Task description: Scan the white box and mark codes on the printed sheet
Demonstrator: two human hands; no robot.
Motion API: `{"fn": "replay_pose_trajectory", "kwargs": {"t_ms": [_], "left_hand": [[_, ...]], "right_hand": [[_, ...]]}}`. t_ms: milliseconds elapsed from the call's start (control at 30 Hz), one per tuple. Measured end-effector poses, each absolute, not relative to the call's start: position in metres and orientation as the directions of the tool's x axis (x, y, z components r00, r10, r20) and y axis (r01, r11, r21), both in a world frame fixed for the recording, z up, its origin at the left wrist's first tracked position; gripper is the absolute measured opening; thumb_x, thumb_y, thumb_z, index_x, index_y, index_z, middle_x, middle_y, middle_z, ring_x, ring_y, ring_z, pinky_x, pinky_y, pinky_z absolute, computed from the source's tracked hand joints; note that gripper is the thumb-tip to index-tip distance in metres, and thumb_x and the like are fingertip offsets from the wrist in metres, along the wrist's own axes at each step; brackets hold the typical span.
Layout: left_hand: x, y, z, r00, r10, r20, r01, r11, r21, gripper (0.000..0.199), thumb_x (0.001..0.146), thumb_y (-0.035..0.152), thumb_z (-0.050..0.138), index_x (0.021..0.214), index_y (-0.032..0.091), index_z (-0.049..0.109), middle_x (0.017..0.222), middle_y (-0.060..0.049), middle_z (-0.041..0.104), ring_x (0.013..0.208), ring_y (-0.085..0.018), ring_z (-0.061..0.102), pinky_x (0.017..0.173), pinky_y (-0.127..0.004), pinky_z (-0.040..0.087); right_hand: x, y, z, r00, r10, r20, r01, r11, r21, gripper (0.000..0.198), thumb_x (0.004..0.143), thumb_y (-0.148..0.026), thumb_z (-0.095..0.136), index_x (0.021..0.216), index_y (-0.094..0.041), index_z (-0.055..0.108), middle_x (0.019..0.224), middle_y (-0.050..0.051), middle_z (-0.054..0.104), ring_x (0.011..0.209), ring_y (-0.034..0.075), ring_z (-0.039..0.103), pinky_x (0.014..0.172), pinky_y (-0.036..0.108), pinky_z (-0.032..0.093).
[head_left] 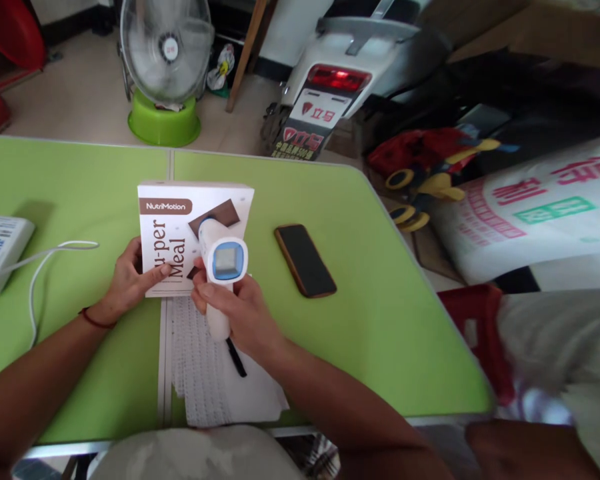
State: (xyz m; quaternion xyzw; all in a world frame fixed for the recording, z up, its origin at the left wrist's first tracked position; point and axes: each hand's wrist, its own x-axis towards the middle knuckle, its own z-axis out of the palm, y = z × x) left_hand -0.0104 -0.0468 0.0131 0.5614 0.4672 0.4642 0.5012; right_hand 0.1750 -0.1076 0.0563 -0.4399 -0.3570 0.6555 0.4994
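My left hand [135, 277] grips the lower left edge of a white box [167, 250] marked "NutriMotion", its thumb lying across the front. The box stands nearly upright over the green table [380, 333]. In my right hand [243, 307] is a white infrared thermometer [219, 327] with a blue-rimmed screen, fingers wrapped round its handle. Its front end points at the box face and covers part of the printing; whether it touches the box I cannot tell. Below the box lie printed paper sheets [205, 380] with a black pen [237, 358], partly hidden by my right hand.
A smartphone [305, 260] in a brown case lies to the right. At the left sit a white device [5, 250] and a white cable [35, 300]. Beyond the table stand a fan [170, 50] on a green stool [163, 123], a scooter [325, 93] and a large white sack [540, 207].
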Motion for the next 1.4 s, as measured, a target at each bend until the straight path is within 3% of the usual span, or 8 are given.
{"fn": "replay_pose_trajectory", "kwargs": {"t_ms": [367,667,1400], "left_hand": [[-0.0097,-0.0470,0.0164,0.164,0.983,0.086,0.044,-0.094,0.995,0.054,0.067,0.057,0.088,0.098,0.019,0.063,0.097,-0.008,0.076,0.084,-0.025,0.072,0.074,-0.038,0.063],[-0.0104,-0.0461,0.0141,0.161,0.982,0.094,0.034,-0.101,0.994,0.057,0.062,0.054,0.092,0.098,0.019,0.065,0.096,-0.008,0.078,0.083,-0.026,0.073,0.072,-0.038,0.064],[-0.0096,-0.0459,0.0158,0.167,0.980,0.112,0.049,-0.122,0.991,0.055,0.066,0.057,0.089,0.097,0.019,0.064,0.097,-0.008,0.077,0.084,-0.025,0.072,0.073,-0.039,0.064]], "right_hand": [[0.1726,-0.1050,0.0501,-0.136,0.977,-0.167,-0.386,-0.207,-0.899,0.020,0.074,-0.034,0.076,0.076,-0.022,0.059,0.061,-0.006,0.057,0.054,0.011,0.048,0.057,0.031,0.037],[0.1735,-0.1051,0.0488,-0.138,0.980,-0.144,-0.354,-0.184,-0.917,0.019,0.076,-0.034,0.074,0.075,-0.022,0.059,0.063,-0.005,0.057,0.057,0.012,0.049,0.058,0.031,0.037],[0.1732,-0.1055,0.0496,-0.158,0.982,-0.103,-0.349,-0.153,-0.925,0.018,0.078,-0.035,0.072,0.073,-0.023,0.060,0.063,-0.005,0.058,0.058,0.012,0.050,0.062,0.032,0.039]]}}
